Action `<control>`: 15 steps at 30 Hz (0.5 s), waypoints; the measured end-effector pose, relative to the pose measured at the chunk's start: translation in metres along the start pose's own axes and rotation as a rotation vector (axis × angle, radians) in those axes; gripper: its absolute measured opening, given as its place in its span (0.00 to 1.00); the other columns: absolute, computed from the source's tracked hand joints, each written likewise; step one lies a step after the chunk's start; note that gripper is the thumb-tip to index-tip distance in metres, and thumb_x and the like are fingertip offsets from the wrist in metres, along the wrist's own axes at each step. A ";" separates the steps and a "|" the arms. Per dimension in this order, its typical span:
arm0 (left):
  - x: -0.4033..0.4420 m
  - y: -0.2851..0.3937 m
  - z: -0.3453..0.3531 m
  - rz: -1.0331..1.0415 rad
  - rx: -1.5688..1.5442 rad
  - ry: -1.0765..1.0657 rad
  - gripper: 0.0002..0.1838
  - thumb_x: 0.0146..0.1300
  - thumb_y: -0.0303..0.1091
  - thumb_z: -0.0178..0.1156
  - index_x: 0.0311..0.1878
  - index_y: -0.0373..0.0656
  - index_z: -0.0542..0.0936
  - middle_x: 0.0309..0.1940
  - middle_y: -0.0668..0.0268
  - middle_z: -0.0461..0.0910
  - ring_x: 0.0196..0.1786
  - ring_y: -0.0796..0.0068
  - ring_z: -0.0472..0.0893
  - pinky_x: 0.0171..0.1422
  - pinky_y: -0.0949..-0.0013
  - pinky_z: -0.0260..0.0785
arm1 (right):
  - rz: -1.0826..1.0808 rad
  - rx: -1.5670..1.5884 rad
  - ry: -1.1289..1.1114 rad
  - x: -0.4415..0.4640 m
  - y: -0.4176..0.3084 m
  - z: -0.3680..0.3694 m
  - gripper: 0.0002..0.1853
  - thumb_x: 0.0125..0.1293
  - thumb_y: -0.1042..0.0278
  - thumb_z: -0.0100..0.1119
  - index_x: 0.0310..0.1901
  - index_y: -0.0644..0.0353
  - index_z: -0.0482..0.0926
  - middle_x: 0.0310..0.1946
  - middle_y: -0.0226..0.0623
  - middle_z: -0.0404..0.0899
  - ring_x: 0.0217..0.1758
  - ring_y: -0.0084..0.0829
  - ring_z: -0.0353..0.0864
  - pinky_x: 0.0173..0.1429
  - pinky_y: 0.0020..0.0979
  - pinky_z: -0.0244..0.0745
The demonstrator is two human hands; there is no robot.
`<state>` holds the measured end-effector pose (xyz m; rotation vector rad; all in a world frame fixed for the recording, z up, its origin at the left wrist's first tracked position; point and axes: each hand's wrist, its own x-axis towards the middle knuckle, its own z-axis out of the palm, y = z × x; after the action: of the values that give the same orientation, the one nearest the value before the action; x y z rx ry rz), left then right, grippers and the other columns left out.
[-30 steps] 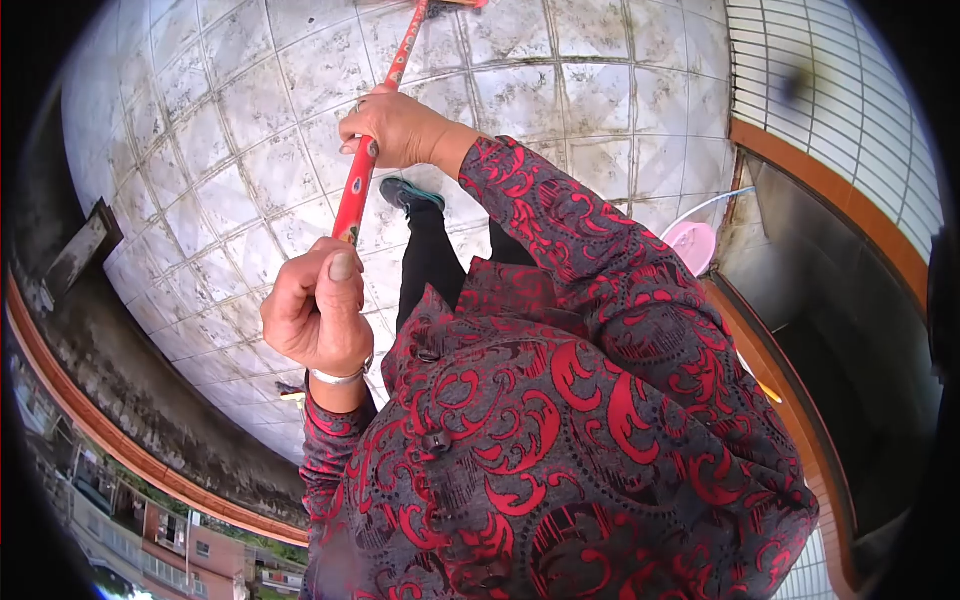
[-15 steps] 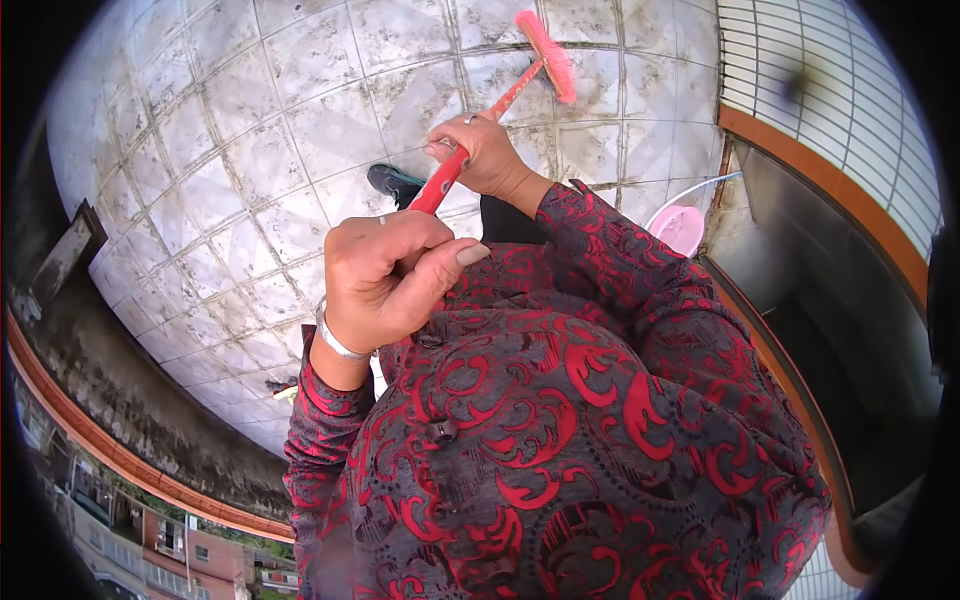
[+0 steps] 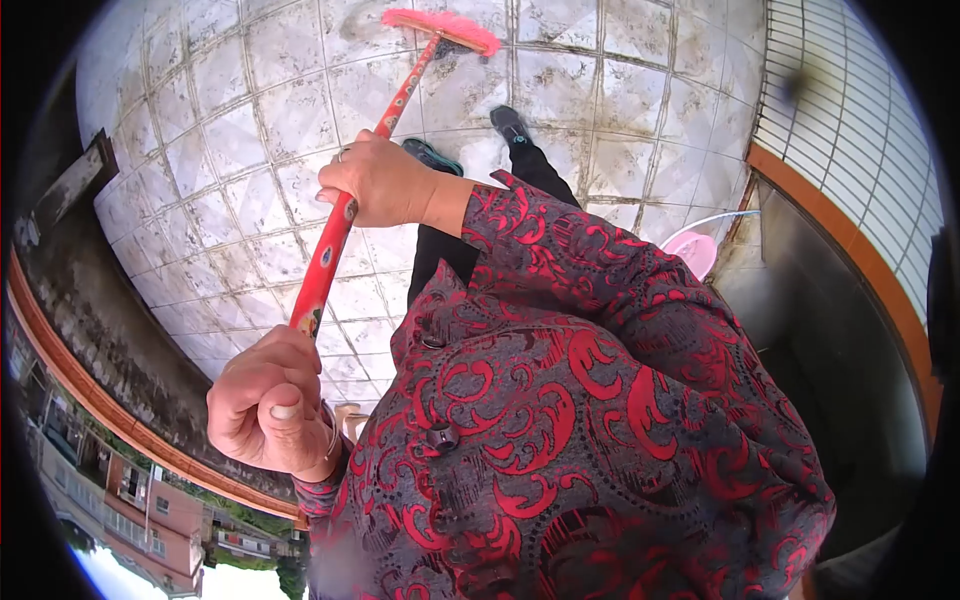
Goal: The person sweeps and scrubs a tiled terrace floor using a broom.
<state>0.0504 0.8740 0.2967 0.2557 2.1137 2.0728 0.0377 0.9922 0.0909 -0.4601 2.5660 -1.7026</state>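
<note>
A red patterned pole (image 3: pixel 325 262) slants up across the view to a bristly pink brush head (image 3: pixel 455 28) lying on the tiled floor. My left hand (image 3: pixel 268 405) is closed round the pole's near end, at the lower left. Farther along, my right hand (image 3: pixel 385 182) wraps the middle of the pole, a ring on one finger. Dark stains mark the tiles (image 3: pixel 560 80) around the brush head.
Two dark shoes stand on the floor, one (image 3: pixel 510 125) ahead of the other (image 3: pixel 433 157). To the right are a pink basin (image 3: pixel 695 250), a pale hose and an orange-edged trough (image 3: pixel 840 380). A low wall (image 3: pixel 120 330) curves along the left, with buildings beyond.
Since half a second ago, the brush head has swung left across the floor. Both hands have moved left with the pole, my left hand also lower. Two shoes now show clearly.
</note>
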 end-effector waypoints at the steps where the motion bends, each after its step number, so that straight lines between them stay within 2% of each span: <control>1: 0.001 -0.001 0.005 -0.003 -0.022 0.004 0.14 0.58 0.32 0.63 0.25 0.34 0.70 0.11 0.66 0.65 0.14 0.75 0.63 0.20 0.68 0.56 | 0.024 -0.024 -0.001 -0.004 0.004 -0.002 0.11 0.58 0.63 0.58 0.21 0.55 0.72 0.14 0.35 0.69 0.23 0.39 0.73 0.41 0.36 0.64; 4: -0.005 -0.018 0.003 -0.013 -0.110 0.004 0.14 0.55 0.29 0.66 0.25 0.33 0.71 0.14 0.64 0.70 0.16 0.71 0.67 0.20 0.66 0.60 | 0.052 -0.064 -0.001 -0.018 0.013 -0.010 0.08 0.58 0.67 0.60 0.24 0.56 0.73 0.18 0.33 0.71 0.27 0.36 0.73 0.42 0.34 0.63; 8: -0.009 -0.042 -0.010 0.086 -0.066 -0.129 0.11 0.52 0.26 0.68 0.25 0.35 0.74 0.14 0.65 0.71 0.15 0.70 0.69 0.21 0.69 0.62 | 0.027 -0.088 0.027 -0.022 0.023 -0.004 0.06 0.56 0.70 0.60 0.25 0.57 0.74 0.19 0.34 0.74 0.27 0.36 0.74 0.41 0.33 0.63; 13: -0.052 -0.038 -0.063 -0.070 0.002 0.132 0.12 0.53 0.28 0.67 0.25 0.34 0.72 0.14 0.64 0.71 0.17 0.72 0.69 0.23 0.69 0.62 | -0.053 -0.054 -0.167 -0.004 0.009 0.059 0.05 0.55 0.68 0.59 0.25 0.55 0.75 0.18 0.33 0.72 0.27 0.35 0.73 0.42 0.33 0.62; 15: -0.080 -0.032 -0.079 -0.068 0.019 0.302 0.13 0.59 0.32 0.63 0.25 0.37 0.71 0.13 0.67 0.68 0.16 0.75 0.66 0.24 0.68 0.61 | -0.108 0.002 -0.318 0.006 -0.009 0.092 0.04 0.51 0.67 0.60 0.25 0.53 0.74 0.17 0.32 0.71 0.27 0.35 0.73 0.42 0.33 0.62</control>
<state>0.1089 0.7773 0.2662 -0.1348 2.2704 2.1677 0.0506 0.9048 0.0625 -0.8102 2.3492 -1.5163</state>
